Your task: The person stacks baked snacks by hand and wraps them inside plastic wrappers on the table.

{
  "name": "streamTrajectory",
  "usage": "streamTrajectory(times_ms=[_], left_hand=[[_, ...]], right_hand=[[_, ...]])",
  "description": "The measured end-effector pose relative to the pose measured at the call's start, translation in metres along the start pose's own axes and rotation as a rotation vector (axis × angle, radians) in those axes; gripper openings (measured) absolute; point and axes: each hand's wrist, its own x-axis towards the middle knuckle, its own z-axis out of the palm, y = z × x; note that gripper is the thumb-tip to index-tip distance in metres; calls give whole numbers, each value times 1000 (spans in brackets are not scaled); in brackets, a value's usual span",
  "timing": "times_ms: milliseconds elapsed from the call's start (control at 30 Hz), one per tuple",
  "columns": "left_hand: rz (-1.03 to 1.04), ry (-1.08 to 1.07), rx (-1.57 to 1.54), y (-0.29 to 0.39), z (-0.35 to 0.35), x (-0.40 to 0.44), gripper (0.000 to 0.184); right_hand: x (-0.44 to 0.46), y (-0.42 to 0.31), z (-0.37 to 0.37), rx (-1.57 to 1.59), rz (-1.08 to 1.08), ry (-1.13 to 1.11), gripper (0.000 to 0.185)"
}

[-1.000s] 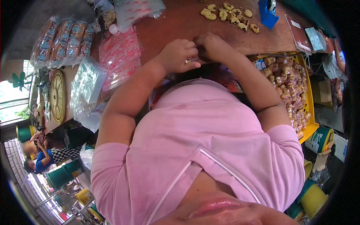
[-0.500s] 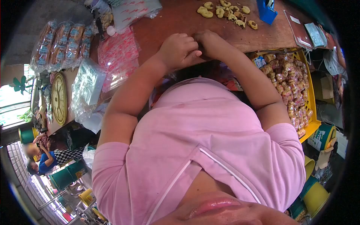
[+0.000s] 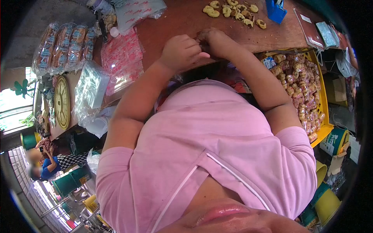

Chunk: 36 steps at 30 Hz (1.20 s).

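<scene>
At the near edge of the brown table [image 3: 248, 37], my left hand [image 3: 182, 51] is curled with the thumb held out toward the right. Close beside it, my right hand [image 3: 215, 42] has its fingers bent inward, nearly touching my left fingers. Whatever lies between the hands is hidden by the fingers and shadow. Beyond them on the table is a loose group of curled yellow-brown pastries [image 3: 211, 11], some with dark patches. Red-printed plastic bags [image 3: 122, 58] lie left of my left hand.
A yellow crate [image 3: 325, 112] of wrapped snacks [image 3: 297, 85] stands at right. A blue tape dispenser [image 3: 276, 12] sits on the table. At left are packed bread rolls [image 3: 62, 48], clear plastic bags [image 3: 91, 87] and a gold clock [image 3: 62, 101]. A person [image 3: 50, 165] is farther off, lower left.
Both hands stay together at the table edge. My fingers have shifted slightly, and the right hand has risen a little. The pastries and bags look unchanged.
</scene>
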Motion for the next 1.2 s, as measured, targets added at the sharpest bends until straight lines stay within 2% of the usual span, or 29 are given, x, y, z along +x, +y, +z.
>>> streamTrajectory(times_ms=[133, 200, 267, 367, 467, 567, 700, 800, 900, 967, 1000, 1067, 1100, 1167, 1200], left_hand=[[-48, -50, -61, -2, -8, -20, 21], [-106, -76, -151, 1, -10, -32, 27], [-112, -175, -78, 3, -15, -41, 35], [-153, -291, -87, 6, -21, -40, 45], [-142, -353, -66, 2, -19, -29, 53], [-122, -377, -61, -4, -14, -11, 61], [-69, -486, -66, -20, -1, 17, 73], [39, -385, 4, -29, 16, 27, 70], [-73, -612, 73, -28, 15, 54, 68], [-49, -563, 108, -34, 25, 58, 66], [-39, -538, 131, -38, 28, 60, 66], [-128, -518, 99, -39, 35, 62, 66], [-175, -508, 83, -40, 38, 62, 66], [-419, -447, -2, -41, 47, 61, 62], [-538, -415, -48, -41, 49, 63, 61]], right_hand=[[2, 5, 2, 15, -43, 33, 20], [2, 8, 5, 9, -83, 56, 20], [0, 6, 1, 44, -112, 80, 22], [3, 0, -3, 138, 28, -5, 18], [5, 5, -8, -4, -15, -7, 21], [-9, 11, -10, -106, 126, 198, 24], [-38, 41, -53, -142, 96, 415, 26], [-63, 92, -101, -12, 250, 696, 32], [-87, 182, -144, 243, 409, 1027, 33], [-93, 250, -162, 117, 526, 975, 39], [-89, 255, -169, 55, 577, 949, 42], [-84, 262, -171, 99, 615, 955, 49], [-74, 255, -171, 303, 636, 981, 49], [-63, 250, -172, 519, 648, 948, 46], [-63, 251, -173, 530, 644, 901, 43]])
